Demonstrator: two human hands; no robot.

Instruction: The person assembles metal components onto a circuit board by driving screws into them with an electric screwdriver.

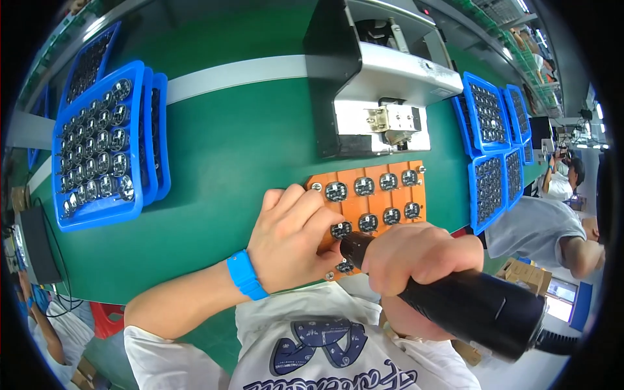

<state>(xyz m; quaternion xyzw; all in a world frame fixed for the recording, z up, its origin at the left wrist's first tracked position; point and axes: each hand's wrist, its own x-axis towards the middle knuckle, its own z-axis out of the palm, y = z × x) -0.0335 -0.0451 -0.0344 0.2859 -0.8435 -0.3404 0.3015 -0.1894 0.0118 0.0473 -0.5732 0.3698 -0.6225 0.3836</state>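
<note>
A black corded electric screwdriver [478, 309] is gripped in my right hand [422, 257], its fingers wrapped around the front of the body. Its nose points left and meets a round black component [340, 230] seated in an orange fixture board [380, 199]. My left hand [286, 237], with a blue band [246, 274] at the wrist, rests on the board's left side. Its thumb and index finger close around that same component. Several like components, such as one round part [336, 191], sit in rows on the board. The screwdriver's tip is partly hidden.
Beyond the board stands a black and silver bench machine [383, 71] with a metal clamp block. Stacked blue trays [140, 205] of round components stand at the left, and more blue trays [478, 224] at the right. A co-worker's arm [582, 250] shows at far right.
</note>
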